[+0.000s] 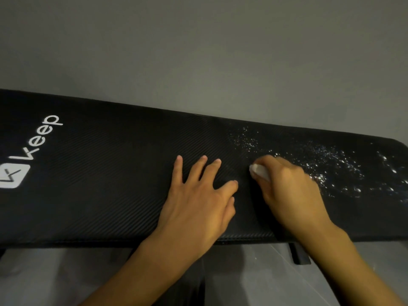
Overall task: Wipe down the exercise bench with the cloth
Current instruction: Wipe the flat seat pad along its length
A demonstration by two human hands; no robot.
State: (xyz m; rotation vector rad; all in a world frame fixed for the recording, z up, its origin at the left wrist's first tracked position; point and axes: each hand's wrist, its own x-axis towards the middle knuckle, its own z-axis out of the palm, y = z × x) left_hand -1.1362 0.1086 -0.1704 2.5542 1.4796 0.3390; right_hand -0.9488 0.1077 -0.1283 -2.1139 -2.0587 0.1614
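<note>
The black padded exercise bench (106, 173) runs across the view from left to right, with a white "Keep" logo at its left end. Glistening droplets (331, 164) are scattered over its right part. My left hand (198, 199) lies flat on the middle of the pad with its fingers spread. Just to its right, my right hand (289, 191) is curled round a small white cloth (259, 171) and presses it onto the pad at the left edge of the wet patch. Most of the cloth is hidden under the fingers.
A plain grey wall (198, 51) stands directly behind the bench. Below the pad's near edge, a light tiled floor (254, 272) and a dark piece of the bench frame (300, 253) show.
</note>
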